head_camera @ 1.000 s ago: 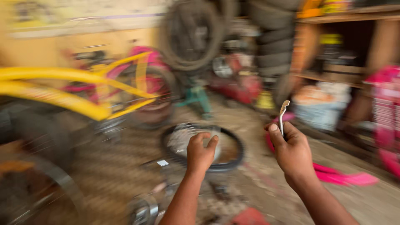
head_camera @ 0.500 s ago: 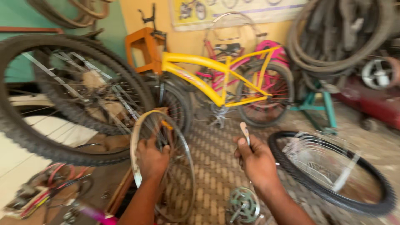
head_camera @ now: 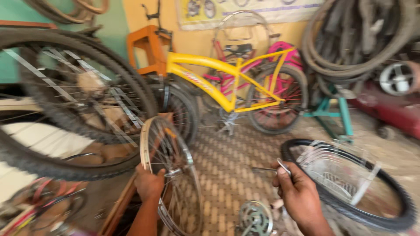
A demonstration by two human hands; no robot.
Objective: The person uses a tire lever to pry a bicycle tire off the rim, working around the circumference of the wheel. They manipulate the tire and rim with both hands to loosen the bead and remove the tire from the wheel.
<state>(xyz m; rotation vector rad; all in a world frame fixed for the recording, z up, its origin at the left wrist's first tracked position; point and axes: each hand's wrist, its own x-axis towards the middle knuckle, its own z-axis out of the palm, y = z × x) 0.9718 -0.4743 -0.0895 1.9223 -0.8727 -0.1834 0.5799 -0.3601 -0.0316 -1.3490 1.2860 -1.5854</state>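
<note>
Bare rim stands upright at 7 o'clock, low left of centre, spokes and hub showing. Left hand closed on its near edge, grip tight around the metal. Right hand at 5 o'clock, fingers curled shut round a thin metal tool (spoke or wrench, can't tell), well apart from the rim. Sprocket on the floor at 6 o'clock, between the hands. Tyre with a wire basket lying in it at 4 o'clock. Big wheel at 9 o'clock. Yellow bike at 12 o'clock.
</note>
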